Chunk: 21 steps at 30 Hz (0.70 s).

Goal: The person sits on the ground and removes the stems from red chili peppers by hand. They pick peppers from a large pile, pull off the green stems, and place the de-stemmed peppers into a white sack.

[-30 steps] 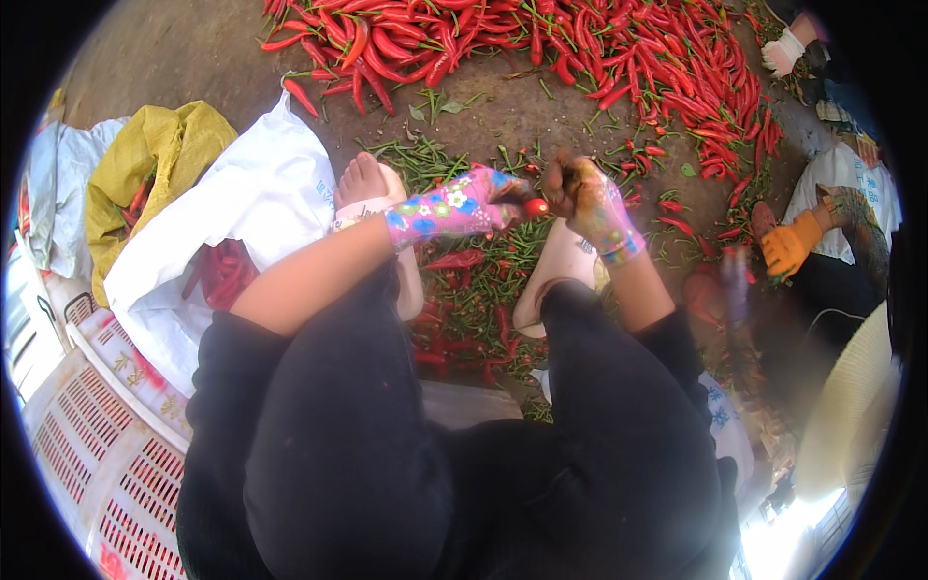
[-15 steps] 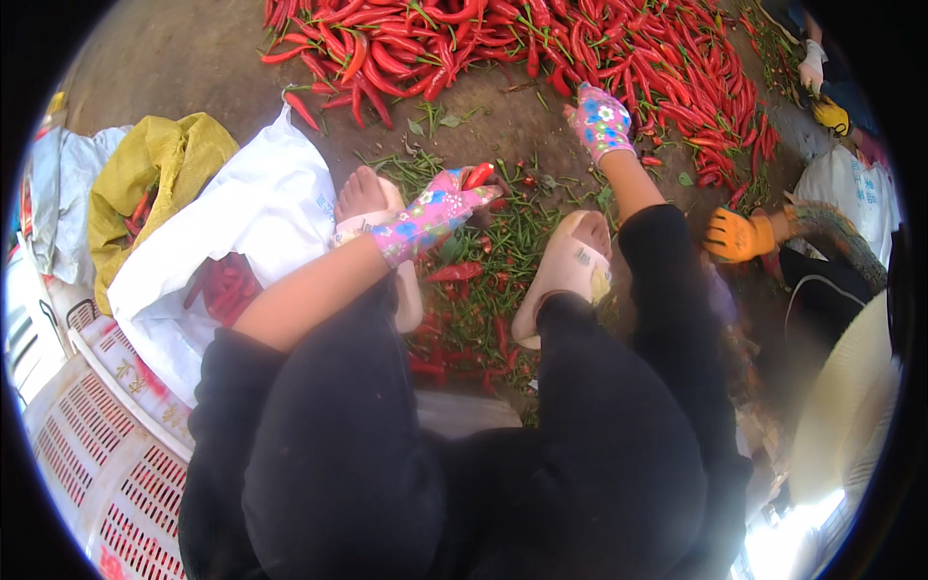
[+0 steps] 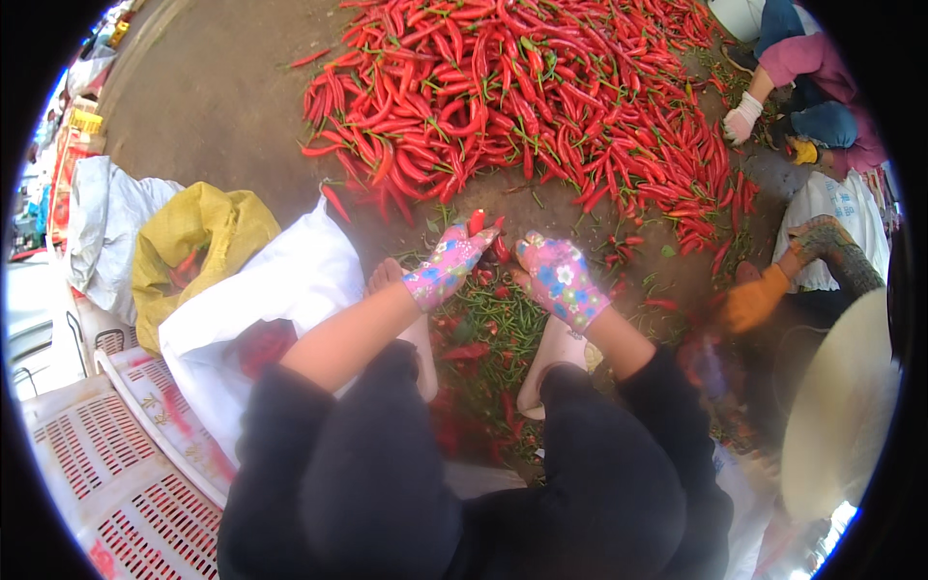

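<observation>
Firstly, note blue printing on the white sack between 2 and 3 o'clock, and faint yellowish characters on the slotted crate at 8 o'clock; both too small to read.

Find the left hand, in a flowered pink glove, near centre, fingers closed around red peppers pointing toward 12 o'clock. See the right hand, in a matching glove, just beside toward 3 o'clock, fingers curled; cannot tell any hold there. Locate the pepper heap at 12 o'clock and green stems at 5 o'clock.

Note as obstacles: an open white bag at 9 o'clock, near the left forearm; a yellow bag just beyond; a co-worker's blurred orange glove at 3 o'clock; a pale hat near 4 o'clock.

For open room, see bare brown ground between 10 and 11 o'clock, bounded by the heap's left edge.
</observation>
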### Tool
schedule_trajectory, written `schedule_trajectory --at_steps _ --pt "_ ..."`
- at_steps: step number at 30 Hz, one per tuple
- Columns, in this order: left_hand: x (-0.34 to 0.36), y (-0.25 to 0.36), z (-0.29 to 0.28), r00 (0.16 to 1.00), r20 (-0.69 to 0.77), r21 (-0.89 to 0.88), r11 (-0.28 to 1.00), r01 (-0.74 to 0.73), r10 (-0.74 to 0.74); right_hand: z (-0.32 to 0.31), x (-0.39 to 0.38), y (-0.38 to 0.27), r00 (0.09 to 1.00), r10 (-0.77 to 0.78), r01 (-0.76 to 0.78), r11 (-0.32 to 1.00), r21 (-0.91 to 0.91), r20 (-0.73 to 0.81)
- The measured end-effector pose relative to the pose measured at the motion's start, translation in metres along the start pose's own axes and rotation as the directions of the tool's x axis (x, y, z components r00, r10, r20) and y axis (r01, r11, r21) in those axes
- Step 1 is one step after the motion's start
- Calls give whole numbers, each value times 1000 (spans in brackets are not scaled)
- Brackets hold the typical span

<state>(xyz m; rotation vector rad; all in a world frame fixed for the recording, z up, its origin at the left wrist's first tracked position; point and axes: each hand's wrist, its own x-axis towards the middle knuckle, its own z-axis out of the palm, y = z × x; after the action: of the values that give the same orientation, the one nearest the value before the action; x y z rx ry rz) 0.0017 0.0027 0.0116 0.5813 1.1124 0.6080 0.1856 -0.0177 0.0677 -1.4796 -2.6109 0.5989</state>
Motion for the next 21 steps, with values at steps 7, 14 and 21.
schedule_trajectory --at_steps 7,14,21 --pt "-53 31 3 971 216 6 994 -108 104 -53 -19 -44 998 -57 52 986 161 30" --pt "-131 104 4 934 335 -163 984 -71 123 -117 -19 -68 971 -221 51 554 831 88" --pt "-205 101 -2 829 118 190 807 -559 546 -164 -51 -113 963 -252 158 807 569 90"
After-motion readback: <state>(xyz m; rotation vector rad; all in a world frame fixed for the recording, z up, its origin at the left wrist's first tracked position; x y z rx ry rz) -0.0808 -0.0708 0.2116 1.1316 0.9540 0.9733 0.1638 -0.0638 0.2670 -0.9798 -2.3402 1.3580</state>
